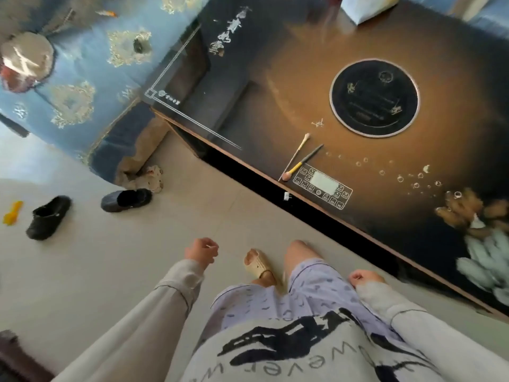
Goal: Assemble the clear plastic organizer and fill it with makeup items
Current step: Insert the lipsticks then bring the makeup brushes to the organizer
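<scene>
Left fingers (211, 250): loosely curled, holding nothing.
Right fingers (358, 277): curled in, holding nothing.
Left hand (202, 252): hangs over the floor.
Right hand (365, 278): hangs beside the thigh.
Pale applicator (295, 156), yellow-handled brush (297, 166): side by side on the table (289, 78), at its near edge, just left of the control panel (322, 187), well apart from both hands.

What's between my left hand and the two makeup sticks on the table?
Head view: between left hand and makeup sticks, only bare floor and the table edge.

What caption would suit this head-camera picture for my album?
Standing by a dark table, left hand and right hand empty, two makeup sticks near its edge.
</scene>
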Available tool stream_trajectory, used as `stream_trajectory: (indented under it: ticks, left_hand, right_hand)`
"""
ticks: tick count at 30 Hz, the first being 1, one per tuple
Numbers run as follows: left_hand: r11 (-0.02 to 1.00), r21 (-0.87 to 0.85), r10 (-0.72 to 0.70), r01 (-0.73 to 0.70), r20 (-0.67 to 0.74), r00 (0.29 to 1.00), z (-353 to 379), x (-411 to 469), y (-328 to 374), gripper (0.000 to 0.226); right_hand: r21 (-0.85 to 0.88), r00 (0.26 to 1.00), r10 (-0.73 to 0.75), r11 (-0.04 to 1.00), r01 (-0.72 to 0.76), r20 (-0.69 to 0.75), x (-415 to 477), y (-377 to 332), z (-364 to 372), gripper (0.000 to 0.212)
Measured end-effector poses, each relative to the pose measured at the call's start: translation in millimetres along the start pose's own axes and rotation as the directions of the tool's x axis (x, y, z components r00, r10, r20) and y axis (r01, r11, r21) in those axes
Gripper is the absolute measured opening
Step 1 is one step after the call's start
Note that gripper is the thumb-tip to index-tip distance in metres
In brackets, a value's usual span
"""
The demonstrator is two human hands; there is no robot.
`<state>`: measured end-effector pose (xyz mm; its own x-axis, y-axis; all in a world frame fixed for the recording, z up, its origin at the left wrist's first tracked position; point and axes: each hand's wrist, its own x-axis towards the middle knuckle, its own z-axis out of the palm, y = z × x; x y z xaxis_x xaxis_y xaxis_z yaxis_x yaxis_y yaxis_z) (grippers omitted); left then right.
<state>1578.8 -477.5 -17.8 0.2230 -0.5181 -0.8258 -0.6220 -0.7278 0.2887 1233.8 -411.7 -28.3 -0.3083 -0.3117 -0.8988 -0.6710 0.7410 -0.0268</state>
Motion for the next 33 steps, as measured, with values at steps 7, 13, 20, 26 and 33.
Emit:
stream_trajectory:
  ticks: [7,13,20,26,33]
  left_hand:
    - [0.966,0.256,-0.015,-0.028,0.164,0.986,12,31,38,0.025]
    - [0.944,0.324,0.005,-0.069,0.195,0.981,20,56,93,0.025]
    - [0.9,0.378,0.16,-0.22,0.183,0.97,25,85,187,0.027]
    - [0.855,0.411,0.273,-0.316,0.162,0.948,39,116,254,0.025]
    - [0.716,0.549,0.405,-0.432,0.177,0.897,68,151,289,0.026]
  right_hand:
    - [0.16,0.995,0.096,0.982,-0.098,0.019,13,-18,-6,0.021]
    - [0.234,0.999,0.047,0.971,-0.045,-0.004,42,-52,-38,0.035]
    - [0.297,0.997,-0.08,0.951,0.082,-0.019,70,-125,-84,0.03]
    - [0.388,0.989,-0.09,0.913,0.129,-0.117,100,-192,-90,0.011]
    - [0.24,0.953,0.037,0.97,0.038,-0.301,120,-237,-81,0.041]
